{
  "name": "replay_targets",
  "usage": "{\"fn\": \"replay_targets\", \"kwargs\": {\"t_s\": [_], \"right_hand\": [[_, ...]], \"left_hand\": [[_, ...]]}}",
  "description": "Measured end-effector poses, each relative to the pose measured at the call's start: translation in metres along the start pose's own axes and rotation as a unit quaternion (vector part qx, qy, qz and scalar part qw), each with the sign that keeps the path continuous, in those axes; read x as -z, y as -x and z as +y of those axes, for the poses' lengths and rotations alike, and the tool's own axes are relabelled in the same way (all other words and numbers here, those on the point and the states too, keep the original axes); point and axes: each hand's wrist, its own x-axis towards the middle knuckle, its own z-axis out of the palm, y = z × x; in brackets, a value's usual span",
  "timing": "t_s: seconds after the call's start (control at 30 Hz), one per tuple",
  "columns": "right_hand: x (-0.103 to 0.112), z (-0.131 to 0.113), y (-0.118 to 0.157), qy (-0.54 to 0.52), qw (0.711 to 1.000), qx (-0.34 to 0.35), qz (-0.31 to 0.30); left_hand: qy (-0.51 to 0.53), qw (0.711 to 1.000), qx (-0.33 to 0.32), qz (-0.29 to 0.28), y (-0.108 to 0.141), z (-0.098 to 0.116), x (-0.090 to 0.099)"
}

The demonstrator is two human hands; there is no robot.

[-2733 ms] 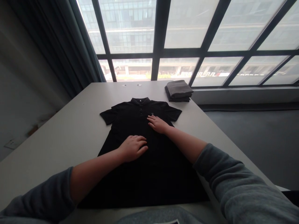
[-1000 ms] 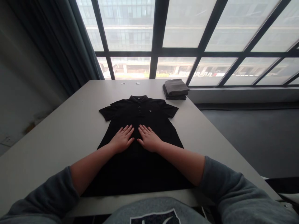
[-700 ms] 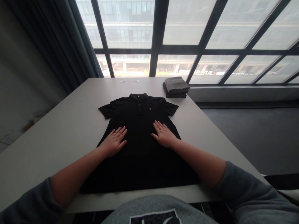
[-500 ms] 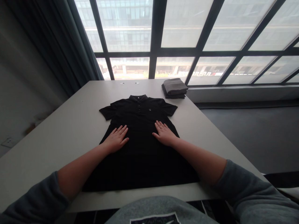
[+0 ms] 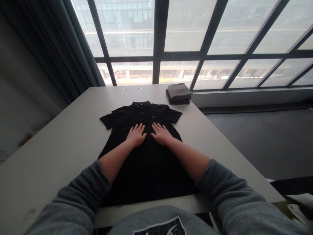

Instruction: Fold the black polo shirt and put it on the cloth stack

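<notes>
A black short-sleeved polo shirt (image 5: 149,173) lies spread face up on the white table (image 5: 61,147), its collar toward the window and its hem near the front edge. My left hand (image 5: 136,134) rests flat on the shirt's chest, just left of the middle, fingers spread. Close beside it on the right, my right hand (image 5: 161,133) also lies flat on the cloth below the small chest logo, fingers apart. A narrow gap separates the two hands, and neither grips the fabric.
A stack of folded grey and dark cloths (image 5: 179,93) sits at the table's far right corner. Beyond the far edge is a large window (image 5: 132,29), with a dark curtain (image 5: 53,42) at the left. Some items (image 5: 297,209) show at the lower right.
Both hands have slid inward and slightly up the shirt, so they are now much closer together. The view has shifted a little.
</notes>
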Motion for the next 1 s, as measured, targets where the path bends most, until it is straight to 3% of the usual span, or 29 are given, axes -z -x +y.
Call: {"fn": "replay_targets", "kwargs": {"t_s": [0.2,0.37,0.5,0.67,0.8,0.9,1.0], "right_hand": [[0.004,0.032,0.007,-0.002,0.999,-0.053,-0.001],[0.001,0.040,0.010,0.007,0.999,-0.053,0.001],[0.001,0.041,0.015,0.008,0.999,-0.039,0.001],[0.006,0.043,0.030,0.001,1.000,-0.009,-0.004],[0.015,0.041,0.052,-0.005,0.997,0.062,-0.034],[0.020,0.026,0.079,-0.024,0.990,0.127,-0.056],[0.022,-0.001,0.118,-0.053,0.977,0.194,-0.067]], "left_hand": [[-0.033,0.993,0.110,-0.005,0.025,-0.060,0.011],[-0.071,0.991,0.113,-0.002,0.045,-0.085,0.013],[-0.072,0.994,0.080,-0.018,0.063,-0.087,0.014],[-0.053,0.998,-0.036,-0.008,0.103,-0.093,0.014],[-0.042,0.991,-0.121,-0.025,0.140,-0.091,0.021],[-0.034,0.982,-0.179,-0.050,0.167,-0.076,0.029],[-0.006,0.974,-0.213,-0.081,0.196,-0.047,0.036]]}}
